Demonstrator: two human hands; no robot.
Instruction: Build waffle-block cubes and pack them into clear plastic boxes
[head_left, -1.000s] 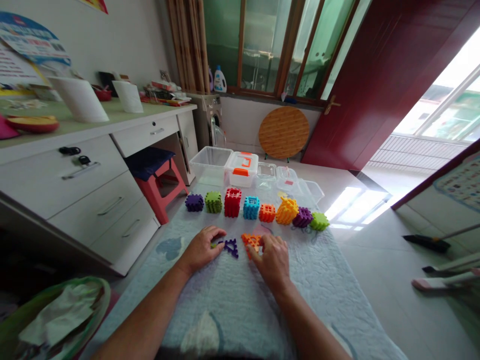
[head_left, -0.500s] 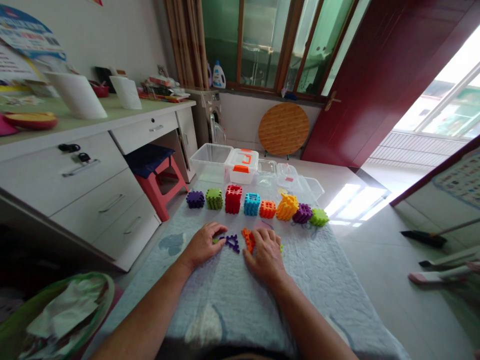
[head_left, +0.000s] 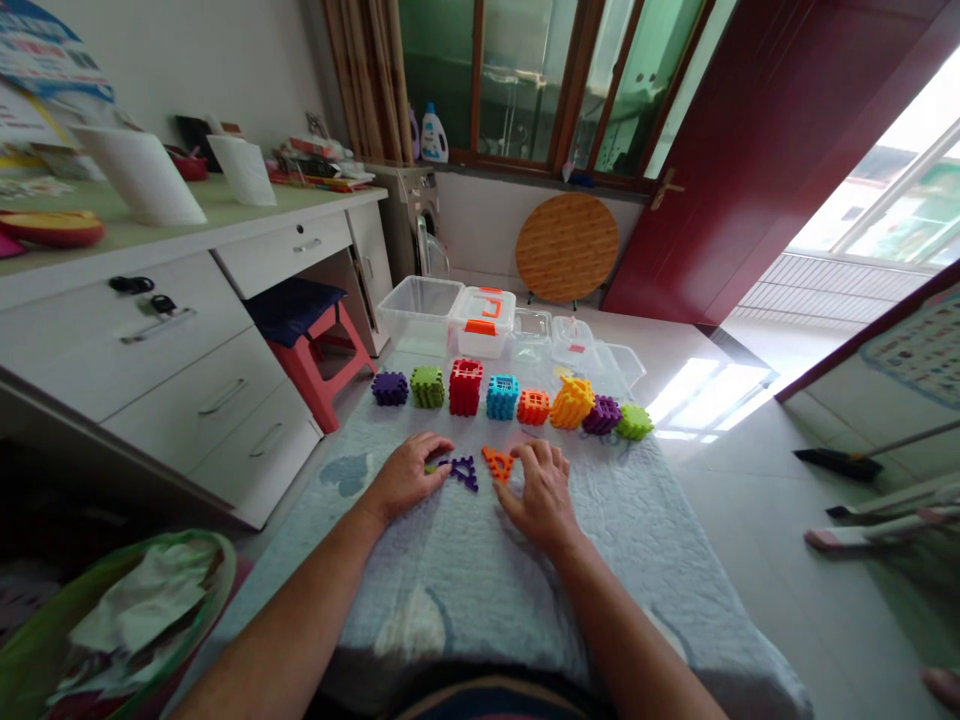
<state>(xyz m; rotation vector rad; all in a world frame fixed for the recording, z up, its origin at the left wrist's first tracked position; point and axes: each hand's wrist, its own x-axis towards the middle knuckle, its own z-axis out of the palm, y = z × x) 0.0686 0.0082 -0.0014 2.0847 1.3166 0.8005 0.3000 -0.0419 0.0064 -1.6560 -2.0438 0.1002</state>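
My left hand (head_left: pixel 411 478) rests on the cloth with thumb and fingers apart, curved around the left end of a purple triangular puzzle piece (head_left: pixel 466 474). A bit of a green piece (head_left: pixel 430 468) shows between its thumb and fingers; the rest is hidden. An orange triangular puzzle piece (head_left: pixel 496 463) lies flat to the right of the purple one. Beside it is my right hand (head_left: pixel 544 490), its fingers spread and the thumb and fingertips at the orange piece's right edge. Whether they touch it I cannot tell.
Behind the hands stands a row of interlocking stacks, among them red (head_left: pixel 466 387), blue (head_left: pixel 502 397) and yellow (head_left: pixel 572 402). Farther back are clear plastic boxes, one an orange-latched box (head_left: pixel 484 322). A drawer desk (head_left: pixel 187 300) and red stool (head_left: pixel 319 370) are at the left.
My right hand has drawn back slightly and opened off the orange piece, which now shows more fully as a triangle. My left hand has stayed by the purple piece. The view has shifted slightly.
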